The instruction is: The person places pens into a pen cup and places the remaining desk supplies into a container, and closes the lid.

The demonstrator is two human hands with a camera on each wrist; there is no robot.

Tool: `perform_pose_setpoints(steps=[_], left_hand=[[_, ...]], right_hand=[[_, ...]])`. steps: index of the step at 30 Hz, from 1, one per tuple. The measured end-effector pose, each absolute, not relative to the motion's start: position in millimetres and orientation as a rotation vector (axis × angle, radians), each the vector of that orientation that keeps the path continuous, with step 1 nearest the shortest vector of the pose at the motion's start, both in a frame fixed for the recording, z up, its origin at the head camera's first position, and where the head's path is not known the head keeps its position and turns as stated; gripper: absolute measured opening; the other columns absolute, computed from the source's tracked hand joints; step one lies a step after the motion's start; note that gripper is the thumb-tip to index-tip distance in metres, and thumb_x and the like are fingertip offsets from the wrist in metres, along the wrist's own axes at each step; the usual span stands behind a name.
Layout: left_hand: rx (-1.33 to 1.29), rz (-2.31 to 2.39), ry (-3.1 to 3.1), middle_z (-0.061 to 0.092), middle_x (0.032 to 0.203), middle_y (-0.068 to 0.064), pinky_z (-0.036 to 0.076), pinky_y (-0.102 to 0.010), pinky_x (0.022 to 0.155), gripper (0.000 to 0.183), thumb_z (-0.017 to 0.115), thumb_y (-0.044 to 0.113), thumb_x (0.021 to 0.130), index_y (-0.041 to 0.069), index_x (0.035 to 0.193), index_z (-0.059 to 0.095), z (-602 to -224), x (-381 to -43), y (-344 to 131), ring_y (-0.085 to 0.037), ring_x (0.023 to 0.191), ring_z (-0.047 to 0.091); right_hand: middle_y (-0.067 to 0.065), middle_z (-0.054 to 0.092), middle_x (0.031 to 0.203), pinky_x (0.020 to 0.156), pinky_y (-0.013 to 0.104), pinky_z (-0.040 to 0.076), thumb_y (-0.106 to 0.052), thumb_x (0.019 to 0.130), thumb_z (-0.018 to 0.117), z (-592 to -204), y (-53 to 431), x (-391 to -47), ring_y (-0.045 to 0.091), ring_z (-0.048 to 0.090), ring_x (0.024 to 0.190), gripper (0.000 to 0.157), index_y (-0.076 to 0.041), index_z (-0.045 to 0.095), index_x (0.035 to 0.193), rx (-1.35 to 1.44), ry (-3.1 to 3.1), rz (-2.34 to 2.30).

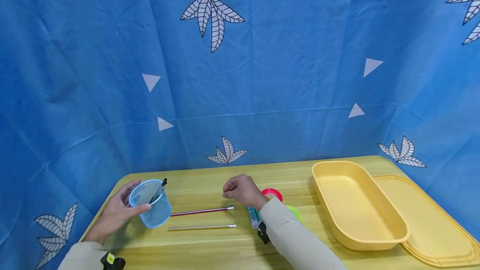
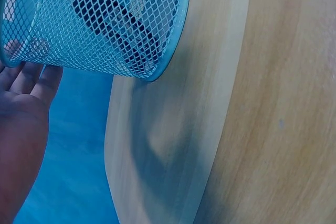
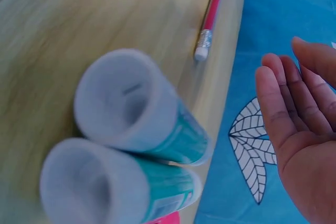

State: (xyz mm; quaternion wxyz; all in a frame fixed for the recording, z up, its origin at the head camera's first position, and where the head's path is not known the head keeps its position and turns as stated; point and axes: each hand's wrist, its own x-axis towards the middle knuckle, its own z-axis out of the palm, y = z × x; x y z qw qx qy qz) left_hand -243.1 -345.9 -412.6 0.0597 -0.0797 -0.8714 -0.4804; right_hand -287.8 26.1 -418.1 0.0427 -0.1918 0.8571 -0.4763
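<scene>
Held tilted at the left side of the table: blue mesh cup with dark pen inside, in the curled grip of left hand. Beside the cup: red pencil and yellowish pencil. Farther right: right hand, loosely bent, holding nothing. Close by: white tubes with green labels, writing too blurred for reading.

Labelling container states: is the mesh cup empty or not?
Not empty: at least one dark pen leans inside the mesh cup, its top above the rim. Something dark shows through the mesh too.
</scene>
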Motion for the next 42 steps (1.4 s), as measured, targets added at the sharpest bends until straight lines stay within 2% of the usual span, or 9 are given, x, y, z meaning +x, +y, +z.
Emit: perform_pose_setpoints(steps=[2,10,12,17,19,28,35,42], left_hand=[[-0.242,-1.456,-2.640,0.042,0.144,-0.030,0.040,-0.005,0.088,0.085,0.078,0.012,0.088,-0.008,0.152,0.025,-412,-243,-345,-0.034,0.123,0.048],[-0.249,-1.455,-2.644,0.042,0.143,-0.029,0.040,-0.006,0.088,0.084,0.077,0.013,0.089,-0.007,0.152,0.026,-411,-244,-345,-0.033,0.123,0.048],[-0.255,-1.459,-2.639,0.042,0.142,-0.030,0.041,-0.006,0.088,0.084,0.077,0.013,0.089,-0.007,0.152,0.026,-411,-244,-345,-0.027,0.121,0.050],[-0.283,-1.475,-2.612,0.042,0.142,-0.031,0.040,-0.005,0.089,0.084,0.078,0.010,0.088,-0.008,0.152,0.026,-411,-244,-346,0.005,0.110,0.048],[-0.290,-1.482,-2.604,0.041,0.143,-0.031,0.040,-0.005,0.089,0.084,0.078,0.009,0.088,-0.009,0.152,0.026,-412,-244,-346,0.009,0.108,0.046],[-0.306,-1.513,-2.586,0.039,0.145,-0.033,0.039,-0.004,0.090,0.084,0.076,0.006,0.088,-0.010,0.152,0.024,-413,-244,-346,0.013,0.109,0.045],[-0.286,-1.509,-2.605,0.039,0.145,-0.032,0.040,-0.005,0.089,0.083,0.076,0.009,0.089,-0.009,0.152,0.024,-411,-243,-346,0.010,0.109,0.045],[-0.296,-1.540,-2.579,0.039,0.144,-0.033,0.040,-0.005,0.090,0.082,0.075,0.005,0.089,-0.010,0.151,0.024,-413,-243,-347,0.012,0.108,0.046]], right_hand=[[-0.004,0.068,0.077,0.061,0.024,0.048,-0.006,0.086,0.079,-420,27,-288,0.011,0.057,0.072,0.005,-0.008,0.074,0.084,-0.582,2.615,-1.447],[-0.003,0.069,0.079,0.064,0.024,0.051,-0.001,0.085,0.078,-427,30,-286,0.011,0.058,0.073,0.004,-0.003,0.075,0.088,-0.549,2.639,-1.353],[-0.002,0.069,0.078,0.064,0.024,0.051,0.000,0.084,0.078,-428,31,-286,0.010,0.058,0.073,0.005,-0.002,0.075,0.087,-0.533,2.640,-1.343],[-0.003,0.067,0.073,0.060,0.022,0.050,0.004,0.081,0.079,-433,32,-285,0.011,0.058,0.069,0.009,-0.004,0.074,0.080,-0.515,2.640,-1.318],[-0.002,0.066,0.072,0.059,0.023,0.050,0.008,0.080,0.078,-434,32,-285,0.012,0.057,0.068,0.012,-0.003,0.073,0.078,-0.516,2.626,-1.319],[-0.001,0.064,0.072,0.071,0.027,0.053,0.018,0.074,0.072,-437,30,-282,0.012,0.054,0.075,0.020,-0.002,0.071,0.075,-0.593,2.646,-1.289],[0.003,0.067,0.076,0.064,0.023,0.051,0.022,0.072,0.068,-439,29,-283,0.010,0.054,0.070,0.024,-0.001,0.070,0.076,-0.657,2.608,-1.265],[0.002,0.067,0.079,0.067,0.024,0.054,0.018,0.077,0.069,-440,33,-285,0.010,0.057,0.071,0.020,-0.002,0.069,0.080,-0.695,2.549,-1.276]])
